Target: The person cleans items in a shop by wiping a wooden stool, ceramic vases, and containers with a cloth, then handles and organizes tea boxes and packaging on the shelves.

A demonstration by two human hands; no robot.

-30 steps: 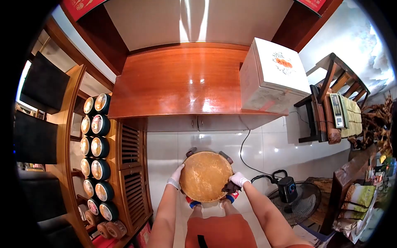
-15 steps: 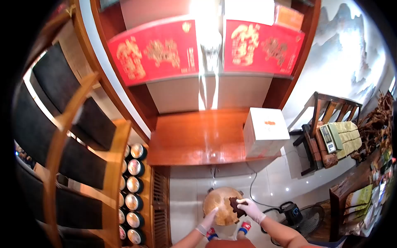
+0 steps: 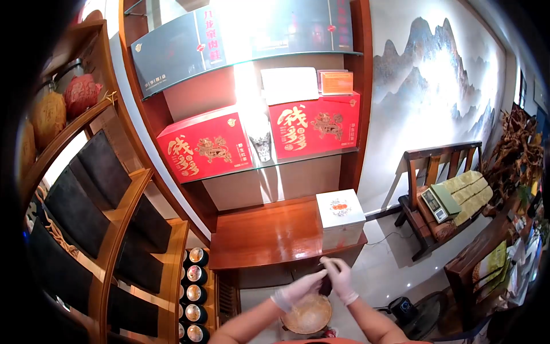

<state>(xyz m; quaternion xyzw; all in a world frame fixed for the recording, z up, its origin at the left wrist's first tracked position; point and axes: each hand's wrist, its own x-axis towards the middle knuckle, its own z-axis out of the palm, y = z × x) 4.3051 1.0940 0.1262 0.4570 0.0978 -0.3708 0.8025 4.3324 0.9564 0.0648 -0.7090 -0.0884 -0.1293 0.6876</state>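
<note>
Right hand closed on a dark cloth, left hand brought against it.
We see the cloth between our two gloved hands, in front of the wooden counter; in view it overlaps the far edge of the round stool, but we cannot tell if they touch. Motion blurs our left fingers, so we cannot say whether they also grip. To handle the cloth well, we judge, we should gather its loose parts into the palm, keep both wrists relaxed, and leave enough space from the white box on the counter, so no elbow or knuckle will knock it.
</note>
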